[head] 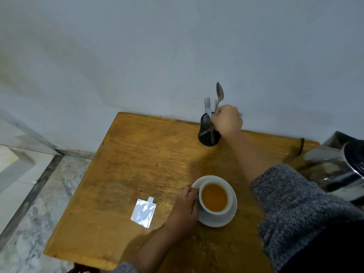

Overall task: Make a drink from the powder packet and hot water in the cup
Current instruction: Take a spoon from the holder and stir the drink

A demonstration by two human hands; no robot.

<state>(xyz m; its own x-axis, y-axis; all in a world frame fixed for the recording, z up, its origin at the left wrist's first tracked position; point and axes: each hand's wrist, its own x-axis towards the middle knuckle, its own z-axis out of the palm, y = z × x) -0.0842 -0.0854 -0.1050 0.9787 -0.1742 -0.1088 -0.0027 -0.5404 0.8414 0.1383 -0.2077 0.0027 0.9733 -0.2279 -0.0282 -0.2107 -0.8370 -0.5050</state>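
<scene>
- Head view: the white cup (214,198), full of orange-brown liquid, sits on its saucer (226,219) at the near middle of the worktop (137,154).
- The left hand (186,208) grips the cup's left side; judged fragile, hot and spill-prone (hold it low, level).
- The right hand (228,120) is clenched on a spoon (219,93) above the far black mesh holder (208,134).
- The torn foil packet (142,212), light and crinkly, lies left of the cup.

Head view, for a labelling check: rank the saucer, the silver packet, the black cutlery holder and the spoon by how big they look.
1. saucer, clearly largest.
2. silver packet.
3. black cutlery holder, close to the packet; it stands farther from the camera, so that order is unsure.
4. spoon, thinnest, its handle partly hidden by the right hand.
</scene>
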